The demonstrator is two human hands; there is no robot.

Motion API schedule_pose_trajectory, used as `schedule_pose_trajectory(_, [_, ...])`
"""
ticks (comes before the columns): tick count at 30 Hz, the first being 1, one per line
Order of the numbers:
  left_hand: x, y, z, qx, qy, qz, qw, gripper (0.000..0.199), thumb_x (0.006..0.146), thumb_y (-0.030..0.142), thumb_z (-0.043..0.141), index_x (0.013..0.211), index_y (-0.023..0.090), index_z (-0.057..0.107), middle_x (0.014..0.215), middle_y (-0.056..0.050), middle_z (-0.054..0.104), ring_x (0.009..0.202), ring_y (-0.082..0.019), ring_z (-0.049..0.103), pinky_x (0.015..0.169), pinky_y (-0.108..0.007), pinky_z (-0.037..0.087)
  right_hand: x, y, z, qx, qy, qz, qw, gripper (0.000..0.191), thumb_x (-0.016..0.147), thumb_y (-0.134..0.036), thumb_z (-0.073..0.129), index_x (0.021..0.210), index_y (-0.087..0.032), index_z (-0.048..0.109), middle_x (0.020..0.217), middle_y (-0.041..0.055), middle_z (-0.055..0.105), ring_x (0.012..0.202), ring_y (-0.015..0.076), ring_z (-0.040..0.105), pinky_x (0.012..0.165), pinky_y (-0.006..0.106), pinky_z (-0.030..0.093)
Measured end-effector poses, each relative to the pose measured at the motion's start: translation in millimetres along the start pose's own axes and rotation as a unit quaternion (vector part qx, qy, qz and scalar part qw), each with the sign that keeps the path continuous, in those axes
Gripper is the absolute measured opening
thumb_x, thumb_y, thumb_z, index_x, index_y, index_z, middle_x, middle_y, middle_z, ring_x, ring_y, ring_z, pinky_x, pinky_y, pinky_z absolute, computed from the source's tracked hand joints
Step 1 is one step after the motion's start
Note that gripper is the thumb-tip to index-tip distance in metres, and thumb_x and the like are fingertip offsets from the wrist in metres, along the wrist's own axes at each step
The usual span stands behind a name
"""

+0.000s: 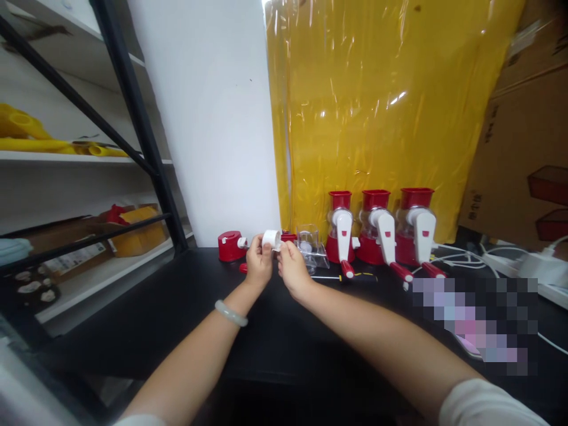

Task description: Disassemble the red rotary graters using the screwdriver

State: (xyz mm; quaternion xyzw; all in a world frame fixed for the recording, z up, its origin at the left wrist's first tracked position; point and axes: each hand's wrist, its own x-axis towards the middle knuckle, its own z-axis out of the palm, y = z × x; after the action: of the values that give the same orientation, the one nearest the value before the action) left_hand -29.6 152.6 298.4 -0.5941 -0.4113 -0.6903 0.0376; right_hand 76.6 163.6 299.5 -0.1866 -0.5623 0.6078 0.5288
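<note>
A small white round part (271, 238) is held up between my two hands over the black table. My left hand (259, 260), with a pale bangle on its wrist, has its fingers closed round the part's left side. On the right side, my right hand (293, 267) pinches at the edge of the same part, its fingers pressed together. Behind my left hand stands a red round base (229, 246) with a white knob. A clear plastic housing (310, 248) sits just behind my right hand.
Three red and white hand-crank grinders (341, 231) stand at the back right. A screwdriver (331, 277) lies before them. White cables (470, 258) and a blurred-out phone (470, 346) are at the right. A shelf rack (146, 118) rises at the left.
</note>
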Motion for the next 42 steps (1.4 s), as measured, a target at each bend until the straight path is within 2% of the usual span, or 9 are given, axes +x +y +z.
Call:
schedule_pose_trajectory(5, [2.1,-2.7,-8.2,0.05,-0.017,0.043,0.998,0.063,0.093,0.077,0.044,0.104,0.016,0.06,0.087,-0.009,0.071,0.072,-0.021,0.068,0.065,-0.031,0.053,1.0,-7.1,0.0,-0.003,-0.02,0.017,1.0,0.041,0.091,-0.058,0.058,0.073,-0.025,0.042,0.051,-0.0093,0.041,0.04,0.0085,0.036,0.04,0.022,0.027])
schedule_pose_trajectory(11, [-2.1,-3.8,-10.2,0.064,-0.043,0.02,0.997,0.061,0.095,0.075,0.038,0.102,0.018,0.058,0.069,-0.002,0.065,0.052,-0.017,0.06,0.05,-0.027,0.046,-1.3,-7.1,2.6,0.053,-0.052,0.082,0.994,0.045,0.089,-0.065,0.059,0.076,-0.024,0.047,0.045,-0.0085,0.044,0.036,0.0097,0.04,0.039,0.022,0.033])
schedule_pose_trajectory(16, [-0.9,-3.2,-10.3,0.059,-0.048,0.026,0.997,0.061,0.093,0.076,0.042,0.101,0.018,0.058,0.071,-0.003,0.066,0.056,-0.017,0.062,0.053,-0.028,0.047,-2.4,-7.4,2.4,0.088,-0.043,0.056,0.994,0.044,0.089,-0.06,0.061,0.071,-0.023,0.045,0.044,-0.0082,0.042,0.035,0.0085,0.036,0.038,0.022,0.03])
schedule_pose_trajectory(20, [1.7,-3.2,-9.2,0.065,-0.026,0.029,0.997,0.063,0.092,0.079,0.041,0.098,0.018,0.059,0.076,-0.005,0.067,0.063,-0.019,0.063,0.058,-0.03,0.048,-3.9,-11.0,3.1,0.092,-0.031,0.042,0.994,0.043,0.088,-0.058,0.061,0.07,-0.024,0.043,0.045,-0.0097,0.039,0.035,0.0072,0.032,0.038,0.022,0.029])
schedule_pose_trajectory(25, [4.3,2.3,-6.7,0.066,-0.008,0.014,0.998,0.068,0.088,0.085,0.039,0.094,0.019,0.059,0.08,-0.006,0.067,0.068,-0.02,0.064,0.062,-0.031,0.05,-7.8,-15.2,7.4,0.1,-0.015,0.058,0.993,0.042,0.09,-0.057,0.06,0.073,-0.025,0.04,0.046,-0.0109,0.036,0.037,0.0069,0.029,0.04,0.021,0.027])
schedule_pose_trajectory(29, [3.9,6.9,-2.7,0.033,-0.002,0.005,0.999,0.068,0.086,0.086,0.043,0.092,0.02,0.057,0.073,-0.004,0.064,0.062,-0.018,0.061,0.057,-0.029,0.049,-12.0,-17.5,13.2,0.115,0.008,0.072,0.991,0.034,0.096,-0.048,0.054,0.075,-0.025,0.039,0.046,-0.0108,0.034,0.038,0.0074,0.029,0.041,0.021,0.027])
schedule_pose_trajectory(33, [9.8,-4.8,-6.2,-0.019,0.048,-0.064,0.997,0.061,0.09,0.081,0.043,0.093,0.021,0.053,0.067,0.0,0.062,0.053,-0.015,0.06,0.051,-0.027,0.049,-10.1,-25.4,11.4,0.138,0.047,0.075,0.986,0.03,0.099,-0.042,0.047,0.077,-0.025,0.037,0.046,-0.0111,0.033,0.038,0.0075,0.028,0.041,0.02,0.025])
schedule_pose_trajectory(37, [23.9,-22.7,-17.9,-0.047,0.117,-0.15,0.981,0.061,0.087,0.084,0.043,0.093,0.024,0.046,0.063,0.003,0.06,0.048,-0.013,0.062,0.046,-0.023,0.051,4.5,-37.6,-7.6,0.158,0.097,0.039,0.982,0.031,0.1,-0.043,0.043,0.077,-0.025,0.034,0.046,-0.0119,0.03,0.037,0.0074,0.025,0.04,0.02,0.023])
schedule_pose_trajectory(42, [26.7,-18.3,-15.7,-0.088,0.044,-0.205,0.974,0.071,0.078,0.09,0.047,0.091,0.02,0.053,0.061,0.0,0.064,0.045,-0.015,0.062,0.04,-0.024,0.05,21.8,-37.3,-28.9,0.125,0.102,-0.005,0.987,0.043,0.093,-0.057,0.054,0.073,-0.026,0.03,0.045,-0.0121,0.03,0.036,0.0072,0.024,0.04,0.022,0.021])
